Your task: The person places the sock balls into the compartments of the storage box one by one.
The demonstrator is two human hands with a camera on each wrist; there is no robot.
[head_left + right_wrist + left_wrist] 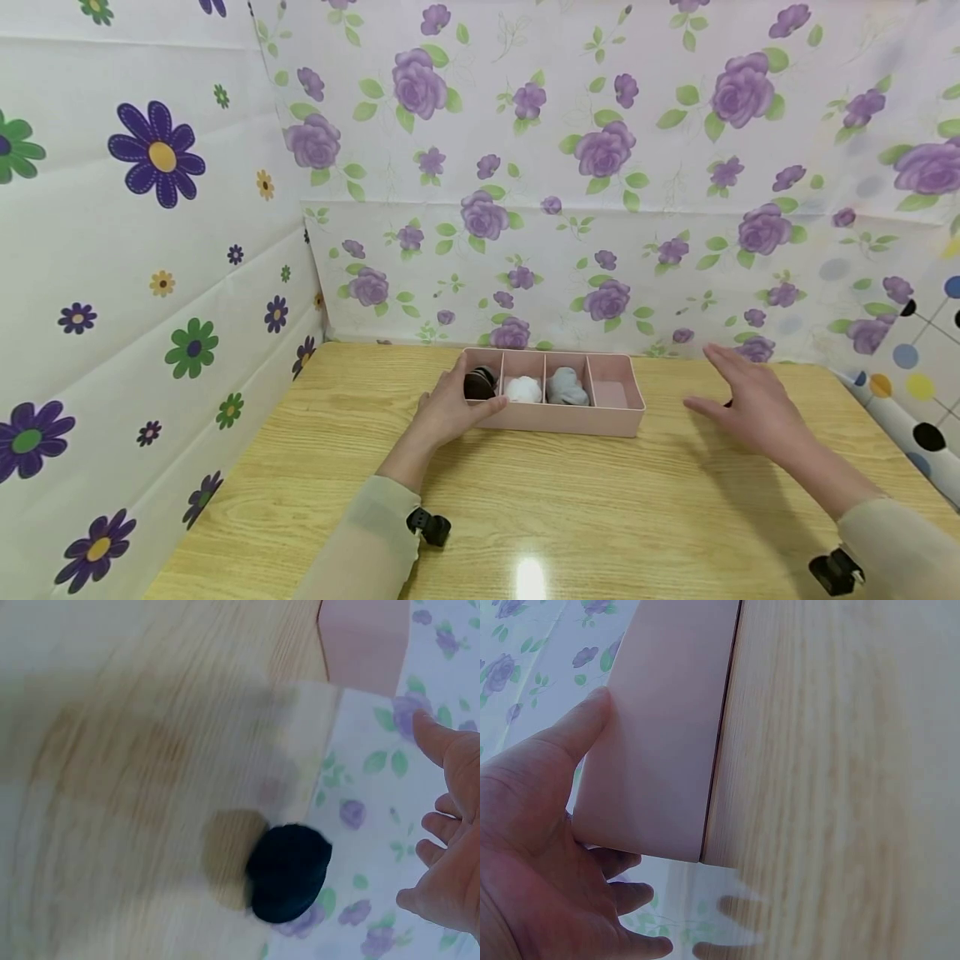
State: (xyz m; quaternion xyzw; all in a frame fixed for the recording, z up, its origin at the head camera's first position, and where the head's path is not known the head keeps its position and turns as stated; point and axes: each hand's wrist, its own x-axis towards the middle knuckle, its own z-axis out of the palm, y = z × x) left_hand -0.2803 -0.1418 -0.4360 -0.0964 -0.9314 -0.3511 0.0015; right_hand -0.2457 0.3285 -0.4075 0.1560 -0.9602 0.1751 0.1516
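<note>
A pink divided box (558, 419) stands toward the table's back, one row of compartments wide. From the left they hold a dark striped bundle (480, 383), a white bundle (523, 389) and a grey bundle (567, 387), apparently balled-up socks; the rightmost compartment is bare. My left hand (448, 408) holds the box's left end, thumb on the front rim. To the right of the box, my right hand (757, 408) is in the air, thumb and fingers spread, nothing in it. Below it lies a black balled-up bundle (289, 874), mostly hidden in the head view.
The wood-grain table (525, 500) meets a flowered cloth wall (487, 167) behind the box. Another flowered cloth (150, 292) hangs on the left, and a dotted cloth (926, 375) bounds the right side.
</note>
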